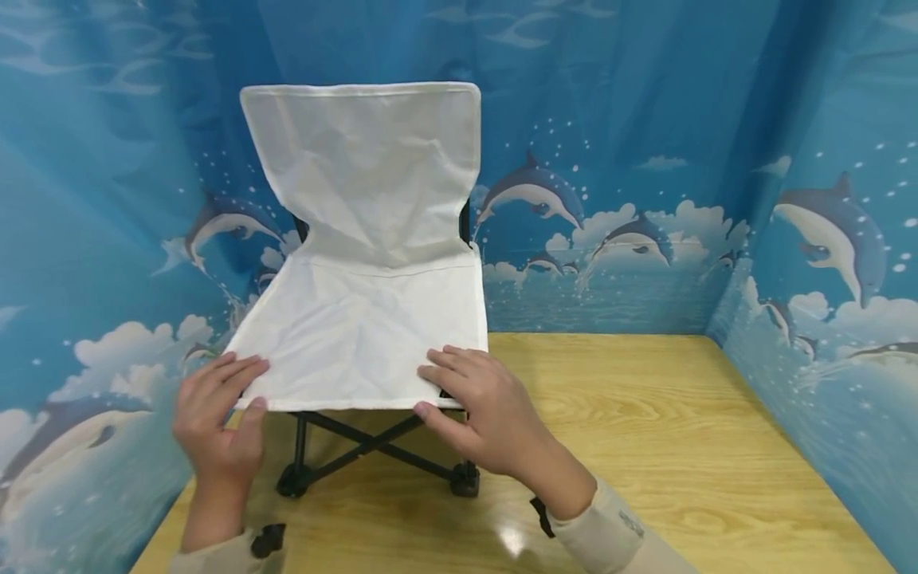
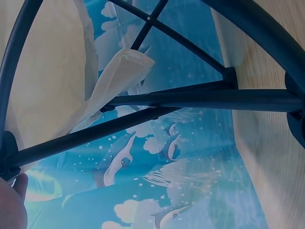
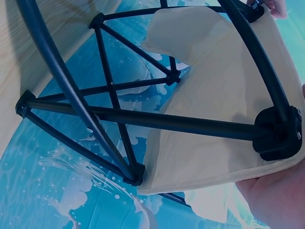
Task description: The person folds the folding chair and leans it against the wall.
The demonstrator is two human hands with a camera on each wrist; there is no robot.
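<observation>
A folding chair point(image 1: 358, 327) with a white fabric seat and back stands upright on its dark crossed legs. At the seat's front left corner my left hand point(image 1: 218, 414) holds the chair, fingers over the top and thumb by the front edge. My right hand point(image 1: 488, 406) grips the front right corner in a similar way. Seen from below in the right wrist view, a black corner joint point(image 3: 279, 133) sits beside that hand. The left wrist view catches only a bit of the left hand point(image 2: 12, 202), near another joint; its other fingers are hidden.
Wood-grain flooring point(image 1: 660, 430) lies under the chair and stretches to the right. Blue curtain-like sheets point(image 1: 610, 96) printed with dolphins and clouds surround it at the back and on both sides, and the back sheet is close behind the chair.
</observation>
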